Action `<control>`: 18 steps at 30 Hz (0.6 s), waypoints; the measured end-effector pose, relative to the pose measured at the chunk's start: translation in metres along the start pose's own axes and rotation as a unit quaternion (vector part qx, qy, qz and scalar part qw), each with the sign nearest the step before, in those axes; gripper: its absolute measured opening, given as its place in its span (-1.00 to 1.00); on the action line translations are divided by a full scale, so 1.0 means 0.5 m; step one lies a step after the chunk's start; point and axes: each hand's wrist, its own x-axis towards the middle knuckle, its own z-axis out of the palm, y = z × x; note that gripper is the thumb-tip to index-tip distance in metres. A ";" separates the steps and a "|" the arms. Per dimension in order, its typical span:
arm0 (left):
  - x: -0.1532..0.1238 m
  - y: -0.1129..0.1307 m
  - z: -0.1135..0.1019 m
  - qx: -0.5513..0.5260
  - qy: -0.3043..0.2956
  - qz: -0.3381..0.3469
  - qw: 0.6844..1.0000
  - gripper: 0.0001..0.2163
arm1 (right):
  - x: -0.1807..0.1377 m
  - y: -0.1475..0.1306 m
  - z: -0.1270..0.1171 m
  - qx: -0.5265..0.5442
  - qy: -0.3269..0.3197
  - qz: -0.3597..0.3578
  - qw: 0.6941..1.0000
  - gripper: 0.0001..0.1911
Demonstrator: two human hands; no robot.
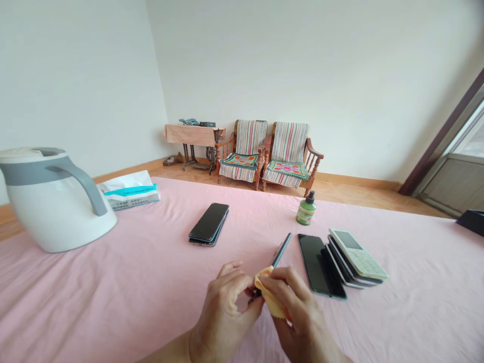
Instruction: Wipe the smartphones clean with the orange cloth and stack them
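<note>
Above the near part of a smooth pink tablecloth [132, 292], two bare hands work close together at the middle. Between them stands a slim, dark, phone-like slab [282, 250], seen nearly edge-on, its far end pointing up and to the right. The left hand [227, 310] pinches the near end of the slab between thumb and bent fingers. The right hand [297, 302] grips a soft yellow cloth with a zigzag edge [278, 306], folded against the slab; its fingers hide much of the contact.

Just right of the hands, a black glossy smartphone [319, 267] lies flat, beside a stack of phones topped by a white keypad phone with a small grey screen [357, 252]. Behind them stands a small green bottle with a black spray top [306, 210], upright. Left of the hands, well apart, a dark-screened smartphone [209, 221] lies on top of at least one other phone. Farther left, a white jug with a grey handle [60, 206] stands partly in front of a white-and-blue tissue pack [132, 191].
</note>
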 end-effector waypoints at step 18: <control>-0.008 0.038 0.030 -0.029 -0.024 -0.102 0.994 -0.90 | -0.011 0.027 -0.050 0.086 -0.077 -0.011 0.993 -0.66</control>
